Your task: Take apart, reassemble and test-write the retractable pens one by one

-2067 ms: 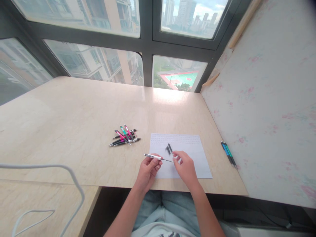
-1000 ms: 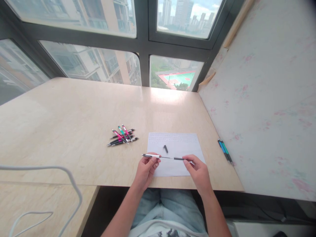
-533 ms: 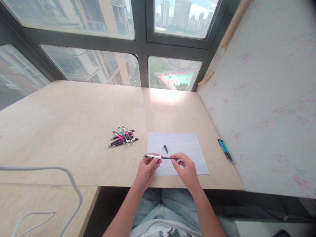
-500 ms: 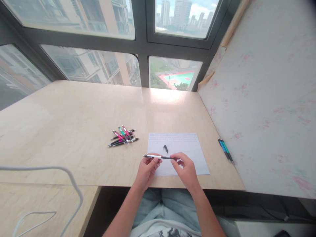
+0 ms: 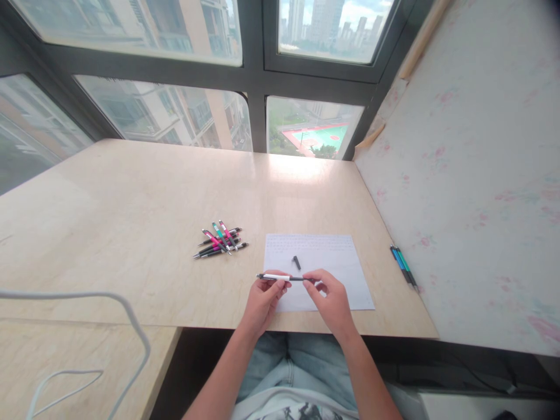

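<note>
Desk (image 5: pixel 144 198) bears paper (image 5: pixel 336 262). Left hand (image 5: pixel 266 298) and right hand (image 5: pixel 329 296) pinch narrowly above its near part: left holds white pen body (image 5: pixel 281 277), right holds black front section (image 5: pixel 297 279), parts in line. Small black piece (image 5: pixel 296 262) lies on paper. Step looks like joining pen parts; next move likely calls for steady alignment, twist.

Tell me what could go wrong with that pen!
1. The black section pinched by the right hand could end up crooked against the white pen barrel in the left hand.
2. The small black pen part lies loose on the paper sheet near them, so a bump might knock it away.
3. The table's front edge is close, so a dropped piece might fall into the lap.
</note>
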The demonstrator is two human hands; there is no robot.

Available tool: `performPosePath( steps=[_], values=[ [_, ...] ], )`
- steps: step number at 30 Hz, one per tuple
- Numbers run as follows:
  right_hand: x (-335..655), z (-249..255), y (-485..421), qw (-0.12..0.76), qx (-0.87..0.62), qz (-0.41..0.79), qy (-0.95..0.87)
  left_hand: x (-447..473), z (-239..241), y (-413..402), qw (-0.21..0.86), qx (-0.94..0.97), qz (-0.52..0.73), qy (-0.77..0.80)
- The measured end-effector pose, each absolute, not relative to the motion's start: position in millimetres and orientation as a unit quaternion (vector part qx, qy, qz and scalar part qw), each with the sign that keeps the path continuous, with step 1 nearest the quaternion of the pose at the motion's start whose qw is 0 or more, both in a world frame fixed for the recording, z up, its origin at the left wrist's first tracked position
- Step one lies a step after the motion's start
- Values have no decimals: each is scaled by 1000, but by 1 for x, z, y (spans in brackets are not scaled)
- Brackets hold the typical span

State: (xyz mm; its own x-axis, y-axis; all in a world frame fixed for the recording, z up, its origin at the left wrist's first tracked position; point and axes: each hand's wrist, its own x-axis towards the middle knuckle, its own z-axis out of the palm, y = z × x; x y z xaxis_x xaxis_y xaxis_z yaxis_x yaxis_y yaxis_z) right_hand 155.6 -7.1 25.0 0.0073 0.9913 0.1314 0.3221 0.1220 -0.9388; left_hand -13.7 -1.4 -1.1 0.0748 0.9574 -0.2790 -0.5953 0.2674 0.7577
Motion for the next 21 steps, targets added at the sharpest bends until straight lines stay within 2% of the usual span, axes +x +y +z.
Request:
performPosePath(
  steps=[10, 17, 21],
  values=[
    [155, 27, -5, 406, -552, 384, -618, -15, -2, -3, 701, 256, 548, 378],
    [156, 32, -4, 409, -535, 387, -630, -14, -1, -2, 696, 228, 560, 387],
    [155, 34, -5, 375, -539, 376, -653, -14, -1, -2, 695, 242, 556, 387]
  ],
)
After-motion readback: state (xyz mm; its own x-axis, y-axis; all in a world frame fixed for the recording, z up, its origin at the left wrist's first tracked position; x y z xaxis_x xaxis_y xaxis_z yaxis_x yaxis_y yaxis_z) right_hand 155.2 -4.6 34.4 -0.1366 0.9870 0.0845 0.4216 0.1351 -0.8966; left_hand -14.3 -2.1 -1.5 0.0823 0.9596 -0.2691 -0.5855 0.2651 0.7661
